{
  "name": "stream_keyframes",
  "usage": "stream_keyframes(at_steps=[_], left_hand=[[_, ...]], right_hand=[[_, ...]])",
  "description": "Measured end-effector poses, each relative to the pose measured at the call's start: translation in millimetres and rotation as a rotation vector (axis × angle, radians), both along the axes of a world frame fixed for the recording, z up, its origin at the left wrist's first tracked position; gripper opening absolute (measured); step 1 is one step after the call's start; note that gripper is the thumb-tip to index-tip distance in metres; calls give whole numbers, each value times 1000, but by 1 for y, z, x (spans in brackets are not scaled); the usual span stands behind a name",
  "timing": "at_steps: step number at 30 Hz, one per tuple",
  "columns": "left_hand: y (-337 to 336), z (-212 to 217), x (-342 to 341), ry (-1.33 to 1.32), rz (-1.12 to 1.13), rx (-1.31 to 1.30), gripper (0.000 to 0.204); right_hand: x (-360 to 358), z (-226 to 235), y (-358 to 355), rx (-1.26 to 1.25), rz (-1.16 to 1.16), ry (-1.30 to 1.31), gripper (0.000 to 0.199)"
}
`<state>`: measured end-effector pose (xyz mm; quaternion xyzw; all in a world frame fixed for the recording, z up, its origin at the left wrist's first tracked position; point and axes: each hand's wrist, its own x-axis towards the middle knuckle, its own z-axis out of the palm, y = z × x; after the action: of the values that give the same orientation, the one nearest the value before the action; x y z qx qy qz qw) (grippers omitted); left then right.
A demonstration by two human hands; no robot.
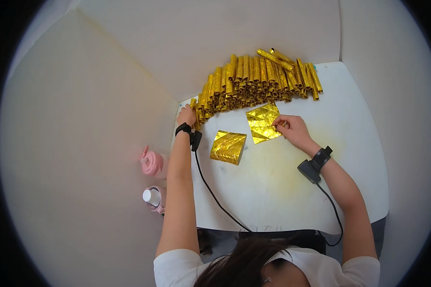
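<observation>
At the left end of a large pile of gold foil paper rolls [254, 79], my left hand [187, 115] is closed around one gold roll [193, 103]; its fingertips are partly hidden. My right hand [294, 130] pinches the right edge of a square gold foil sheet [262, 121], which lies on the white table just in front of the pile. Nearer to me and to the left, a second gold foil sheet [228, 147] rests on the table with its edges curled. Neither hand touches that one.
The white table [282, 196] is bounded by pale walls at the back and sides. Two pink bottles [153, 162] stand past its left edge, one with a white cap [152, 197]. Black cables [215, 198] run from bands on both wrists toward the front edge.
</observation>
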<state>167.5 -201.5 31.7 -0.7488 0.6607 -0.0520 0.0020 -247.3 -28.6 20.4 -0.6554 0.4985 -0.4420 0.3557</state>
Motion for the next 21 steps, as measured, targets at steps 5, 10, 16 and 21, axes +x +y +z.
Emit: stream_keyframes(at_steps=[5,10,16,21], left_hand=[[-12,-11,-3,75,60,16,43],[-18,-10,49,480,113,-19,45],[7,5,-4,1003,226,45,32],[10,16,9,871,267,85,35]], right_hand=[[-5,-6,-1,3,-14,25,12],[7,1,-2,22,22,25,14],[-5,-1,-1,62,-6,67,14],[1,-2,-2,29,11,62,14]])
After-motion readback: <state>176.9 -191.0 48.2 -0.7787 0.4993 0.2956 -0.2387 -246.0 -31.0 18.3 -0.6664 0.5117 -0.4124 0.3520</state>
